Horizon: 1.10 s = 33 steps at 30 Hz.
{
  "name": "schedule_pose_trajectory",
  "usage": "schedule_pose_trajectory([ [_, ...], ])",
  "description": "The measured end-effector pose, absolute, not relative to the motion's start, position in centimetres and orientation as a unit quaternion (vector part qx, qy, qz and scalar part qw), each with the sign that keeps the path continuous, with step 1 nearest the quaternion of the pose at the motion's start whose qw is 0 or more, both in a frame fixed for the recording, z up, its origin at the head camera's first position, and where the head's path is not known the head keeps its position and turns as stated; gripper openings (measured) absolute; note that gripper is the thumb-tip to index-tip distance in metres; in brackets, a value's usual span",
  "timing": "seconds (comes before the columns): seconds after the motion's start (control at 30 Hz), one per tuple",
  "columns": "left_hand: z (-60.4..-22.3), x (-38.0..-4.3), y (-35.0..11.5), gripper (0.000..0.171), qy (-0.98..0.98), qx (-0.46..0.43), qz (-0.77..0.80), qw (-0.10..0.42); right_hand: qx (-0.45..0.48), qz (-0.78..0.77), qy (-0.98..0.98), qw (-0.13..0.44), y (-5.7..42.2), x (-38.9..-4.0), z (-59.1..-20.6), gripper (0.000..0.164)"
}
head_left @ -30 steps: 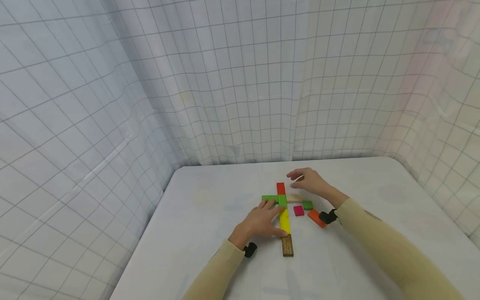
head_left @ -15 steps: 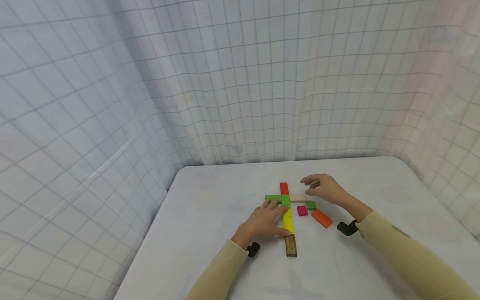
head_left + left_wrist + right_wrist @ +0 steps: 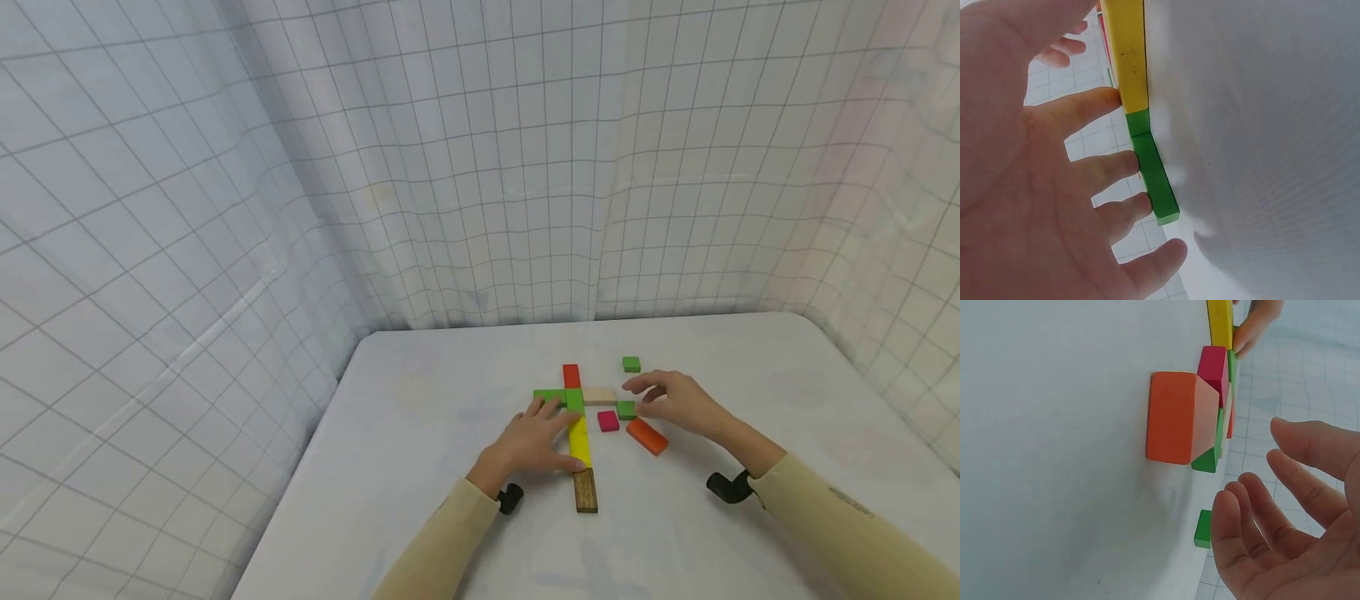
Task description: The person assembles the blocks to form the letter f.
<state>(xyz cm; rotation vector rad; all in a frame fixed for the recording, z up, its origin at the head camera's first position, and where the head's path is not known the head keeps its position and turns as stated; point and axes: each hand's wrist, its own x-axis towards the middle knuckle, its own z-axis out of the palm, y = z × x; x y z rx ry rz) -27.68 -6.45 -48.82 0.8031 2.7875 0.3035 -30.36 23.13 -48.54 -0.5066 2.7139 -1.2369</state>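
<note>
Fingers spread, my left hand [image 3: 528, 443] rests on a cross-shaped row of flat blocks. Its fingertips touch the yellow block [image 3: 579, 442] and the green blocks [image 3: 1157, 181], while the thumb lies near the joint with the brown wooden block [image 3: 586, 492]. A red block [image 3: 572, 376] tops the row, and a pale wood block [image 3: 599, 396] forms the right arm. My right hand [image 3: 678, 404] hovers with loosely bent fingers and nothing between them, as the right wrist view confirms. Nearest to it are a small green block [image 3: 626, 410] and an orange block [image 3: 1172, 419].
A small pink-red block [image 3: 608, 421] lies between the yellow block and the orange one. Another small green block [image 3: 632, 364] sits alone farther back. The white table [image 3: 420, 400] ends before a white grid-patterned curtain [image 3: 480, 208] at the back and sides.
My right hand has drawn away to the right and nearer to me, bringing the rear green block into view. The left hand stays on the blocks; the head view has shifted slightly.
</note>
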Motion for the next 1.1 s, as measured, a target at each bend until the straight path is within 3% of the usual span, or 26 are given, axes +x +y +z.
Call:
schedule_pose_trajectory([
  [0.27, -48.6, -27.6, -6.5, 0.081, 0.948, 0.277, 0.107, 0.113, -0.184, -0.418, 0.886, 0.085, 23.9, -28.7, -49.5, 0.033],
  [0.67, -48.6, -27.6, -6.6, 0.082, 0.947, 0.283, 0.102, 0.115, -0.227, -0.349, 0.903, 0.107, 24.5, -27.7, -50.1, 0.051],
  [1.1, -48.7, -27.6, -6.6, 0.082, 0.948, 0.28, 0.104, 0.114, -0.263, -0.356, 0.884, 0.151, 25.1, -27.6, -49.4, 0.054],
])
